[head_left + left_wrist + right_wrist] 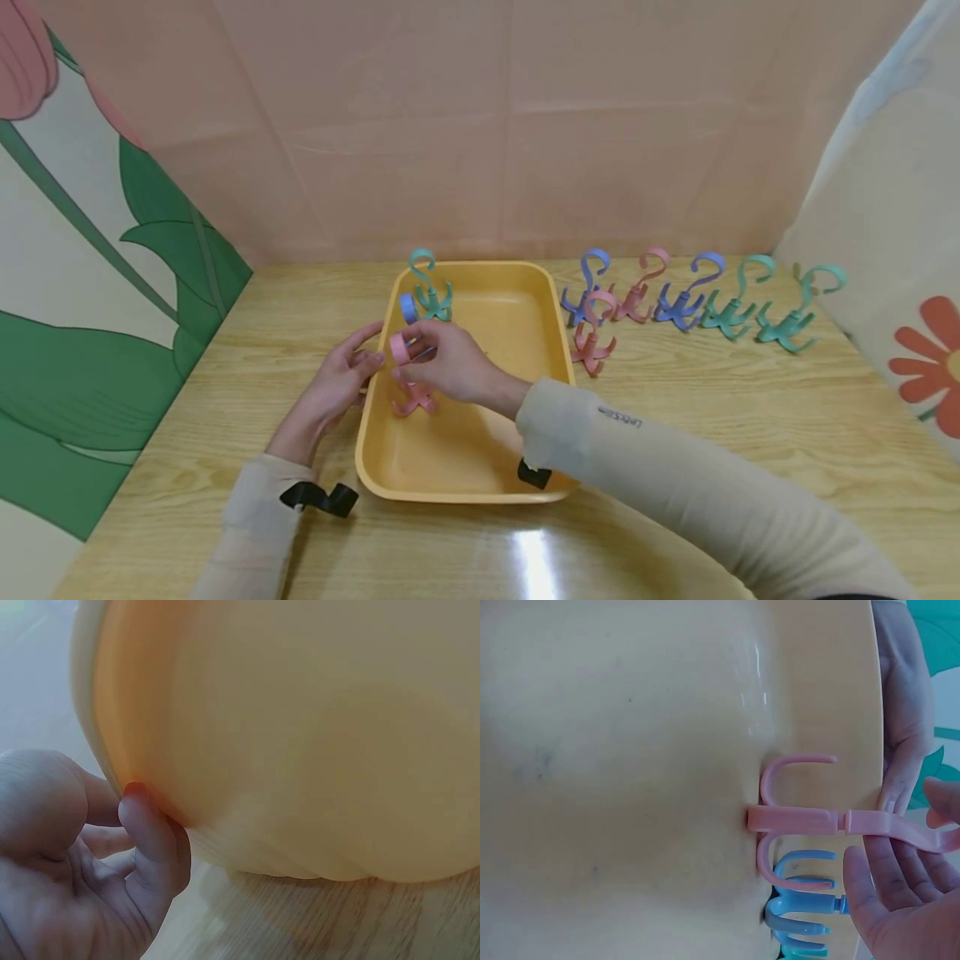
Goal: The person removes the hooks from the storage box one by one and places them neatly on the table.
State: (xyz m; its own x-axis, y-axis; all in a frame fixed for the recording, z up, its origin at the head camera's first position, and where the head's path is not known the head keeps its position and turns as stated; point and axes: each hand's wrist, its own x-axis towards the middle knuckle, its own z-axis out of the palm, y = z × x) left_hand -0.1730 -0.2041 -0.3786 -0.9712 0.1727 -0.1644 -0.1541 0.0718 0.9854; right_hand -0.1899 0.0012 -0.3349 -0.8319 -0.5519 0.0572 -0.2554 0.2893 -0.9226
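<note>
A yellow tray (495, 492) sits on the wooden table. My left hand (339, 385) holds its left rim, and in the left wrist view the left fingers (146, 825) are bent at the tray's edge. Over the tray's left side, my right hand (453, 358) holds the curved top of a pink swivel hook hanger (799, 819), whose prongs stand against the tray's bottom. Just behind it in the tray are a blue hook hanger (407, 308) and a teal hook hanger (433, 300), both upright along the left wall.
Right of the tray stand several more hook hangers: a blue one (581, 304), pink ones (592, 350), another blue (678, 310) and teal ones (786, 325). A pink-covered wall (480, 167) rises behind the table, with flower-patterned panels (187, 275) at the sides.
</note>
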